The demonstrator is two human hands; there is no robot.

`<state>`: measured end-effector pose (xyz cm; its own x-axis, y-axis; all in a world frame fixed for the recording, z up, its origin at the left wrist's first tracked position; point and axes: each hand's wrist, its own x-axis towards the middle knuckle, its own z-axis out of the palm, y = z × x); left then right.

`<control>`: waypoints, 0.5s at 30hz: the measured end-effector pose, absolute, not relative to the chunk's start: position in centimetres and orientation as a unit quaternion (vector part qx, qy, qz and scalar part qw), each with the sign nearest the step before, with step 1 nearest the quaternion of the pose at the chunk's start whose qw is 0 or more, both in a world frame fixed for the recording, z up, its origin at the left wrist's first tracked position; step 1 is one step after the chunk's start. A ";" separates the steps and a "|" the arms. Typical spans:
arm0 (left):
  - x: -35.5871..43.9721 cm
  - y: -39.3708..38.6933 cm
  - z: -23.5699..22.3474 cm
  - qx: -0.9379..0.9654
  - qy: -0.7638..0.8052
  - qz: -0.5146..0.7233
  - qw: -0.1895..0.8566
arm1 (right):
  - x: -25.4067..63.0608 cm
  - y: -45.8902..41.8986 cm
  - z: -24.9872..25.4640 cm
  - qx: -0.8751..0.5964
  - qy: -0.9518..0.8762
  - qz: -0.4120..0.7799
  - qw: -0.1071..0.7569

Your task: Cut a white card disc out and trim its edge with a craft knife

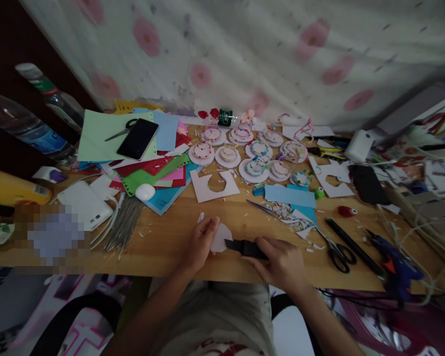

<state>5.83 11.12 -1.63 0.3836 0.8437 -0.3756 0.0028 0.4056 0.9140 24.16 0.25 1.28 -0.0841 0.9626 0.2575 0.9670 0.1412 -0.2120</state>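
Head view: a wooden table [170,253] strewn with paper scraps [316,246] below pink-flowered cloth [237,44].
At lower centre, the left hand [203,243] pinches a pale disc [220,236]; the right hand [282,259] grips a black cutter [252,249], its blade [231,244] overlapping the disc's right side. Coloured sheets [164,168] lie left of centre, tiered ornaments [229,154] above centre.

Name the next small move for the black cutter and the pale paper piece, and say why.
Probably a short trimming stroke along the right edge of the pale paper piece: the black cutter, in the right hand, has its blade there, the outline looks slightly angular, and the left hand grips the opposite side.
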 end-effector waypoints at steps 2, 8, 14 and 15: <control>5.7 11.1 -1.5 0.457 0.466 0.297 0.697 | 24.6 0.5 1.2 -0.671 -0.721 -0.014 0.172; 6.0 11.4 -1.5 0.450 0.476 0.290 0.698 | 24.8 0.5 1.5 -0.676 -0.707 0.010 0.209; 6.1 11.6 -0.6 0.436 0.483 0.292 0.701 | 22.7 0.2 2.0 -0.643 -0.730 0.056 0.225; 5.9 11.5 -0.3 0.433 0.485 0.289 0.702 | 22.5 0.2 2.0 -0.643 -0.727 0.058 0.233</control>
